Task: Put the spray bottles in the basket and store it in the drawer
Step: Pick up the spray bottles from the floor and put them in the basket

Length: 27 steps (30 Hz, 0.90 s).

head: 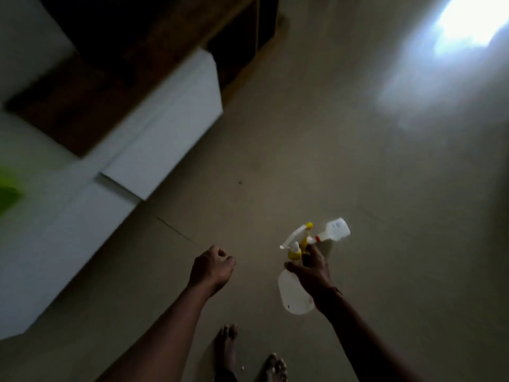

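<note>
My right hand [312, 268] grips a clear spray bottle [293, 295] with a white and yellow trigger head, holding it by the neck above the floor. A second white spray bottle [334, 230] with a red collar shows just beyond that hand; whether the hand holds it too or it lies on the floor, I cannot tell. My left hand [212, 267] hangs beside it, fingers curled shut and nothing in them. A white drawer [168, 128] stands pulled out from the cabinet at upper left. A blurred green shape [7, 188] at the left edge may be the basket.
The white cabinet front [55, 257] runs along the left side. A dark wooden top [115, 59] lies above the drawer. Beige tiled floor [358, 161] fills the middle and right, with a bright light patch at top right. My bare feet [248, 354] stand at the bottom.
</note>
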### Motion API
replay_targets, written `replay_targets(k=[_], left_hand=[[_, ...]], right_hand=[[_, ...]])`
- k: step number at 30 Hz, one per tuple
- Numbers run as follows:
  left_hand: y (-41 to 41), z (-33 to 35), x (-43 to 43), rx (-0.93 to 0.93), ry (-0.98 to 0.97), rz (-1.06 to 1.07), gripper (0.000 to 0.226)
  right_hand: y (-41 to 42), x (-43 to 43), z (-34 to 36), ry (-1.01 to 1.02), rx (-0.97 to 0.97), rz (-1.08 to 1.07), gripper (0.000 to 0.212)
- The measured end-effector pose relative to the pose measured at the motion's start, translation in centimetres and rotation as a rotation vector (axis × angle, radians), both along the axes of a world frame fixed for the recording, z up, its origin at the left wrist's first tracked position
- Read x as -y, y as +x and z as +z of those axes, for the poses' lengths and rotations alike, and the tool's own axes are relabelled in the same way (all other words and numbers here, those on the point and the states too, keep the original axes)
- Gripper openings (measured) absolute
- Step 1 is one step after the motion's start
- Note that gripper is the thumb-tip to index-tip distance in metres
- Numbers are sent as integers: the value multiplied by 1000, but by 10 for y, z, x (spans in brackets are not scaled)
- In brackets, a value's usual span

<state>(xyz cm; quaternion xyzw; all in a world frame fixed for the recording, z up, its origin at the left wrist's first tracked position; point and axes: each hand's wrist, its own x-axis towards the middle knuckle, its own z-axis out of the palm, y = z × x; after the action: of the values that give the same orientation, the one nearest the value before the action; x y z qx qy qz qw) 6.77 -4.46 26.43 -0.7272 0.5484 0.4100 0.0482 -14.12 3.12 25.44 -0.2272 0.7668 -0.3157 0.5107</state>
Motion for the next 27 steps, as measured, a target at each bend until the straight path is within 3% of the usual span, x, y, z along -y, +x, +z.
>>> replay_targets(k=[6, 10, 21, 27], left_hand=[[104, 150, 21, -18, -110, 143, 38], [182, 213, 27, -58, -210, 273, 33], [366, 271, 23, -102, -229, 544, 30], [436, 275, 20, -128, -210, 665, 40]], right_hand=[[86, 48, 154, -137, -51, 298, 63], [161, 73, 220, -249, -56, 385, 59], [352, 134, 298, -382, 19, 506, 57], [428, 169, 308, -408, 103, 488, 44]])
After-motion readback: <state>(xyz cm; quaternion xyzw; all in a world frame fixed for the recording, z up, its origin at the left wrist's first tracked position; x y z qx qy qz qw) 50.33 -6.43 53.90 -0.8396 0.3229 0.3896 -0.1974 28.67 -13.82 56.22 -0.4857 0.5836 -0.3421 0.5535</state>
